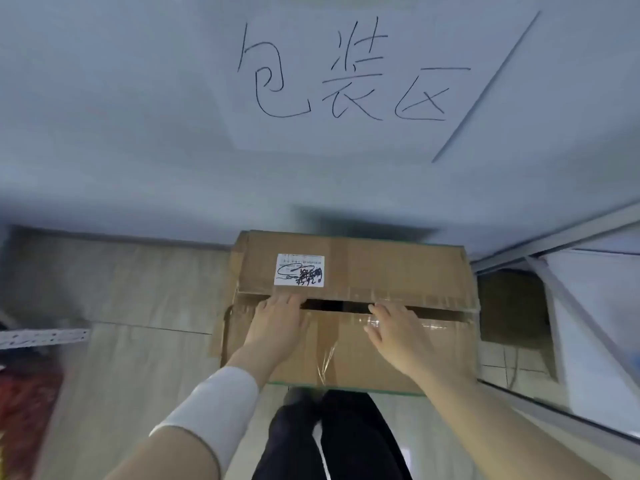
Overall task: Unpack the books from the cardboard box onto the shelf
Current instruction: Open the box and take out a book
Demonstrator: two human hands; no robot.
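Head camera, looking down: beyond our hands a paper sign (363, 136) with handwritten characters hangs on the pale wall. A grey metal frame (571, 237) runs off to the right of our right hand (401, 337), and a perforated metal strip (45, 336) lies left of our left hand (277, 327). The cardboard box (381, 265) sits on the floor directly under both hands, its white label (299, 270) just beyond the left fingertips. Both hands lie flat and apart on the taped near flap, fingers straight, tips at the dark slit between the flaps. The flaps hide the contents; the label's print is too blurred to read.
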